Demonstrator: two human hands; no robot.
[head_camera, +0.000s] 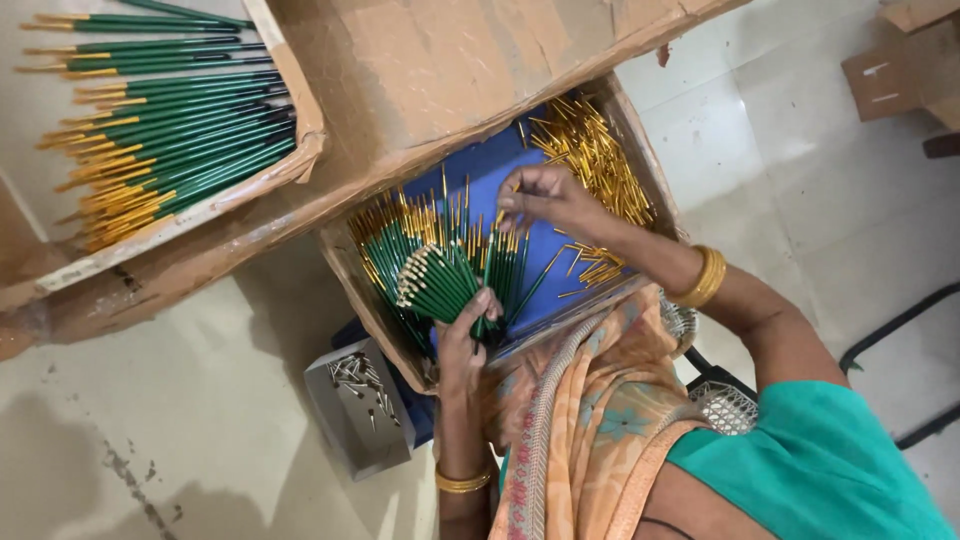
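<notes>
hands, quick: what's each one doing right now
Left hand: closed around a bundle of green sticks.
Right hand: fingertips pinched over the sticks; whether it holds a gold cap cannot be told.

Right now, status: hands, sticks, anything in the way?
Left hand grips a fanned bundle of green sticks. Right hand pinches one stick's gold tip. Loose gold ferrules heaped beside it in the cardboard tray. Nothing blocking.

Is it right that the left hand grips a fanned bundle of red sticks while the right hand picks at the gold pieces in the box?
Not quite: the sticks in the left hand are green, not red, as the head view shows. The right hand does pick at the gold pieces in the box.
</notes>
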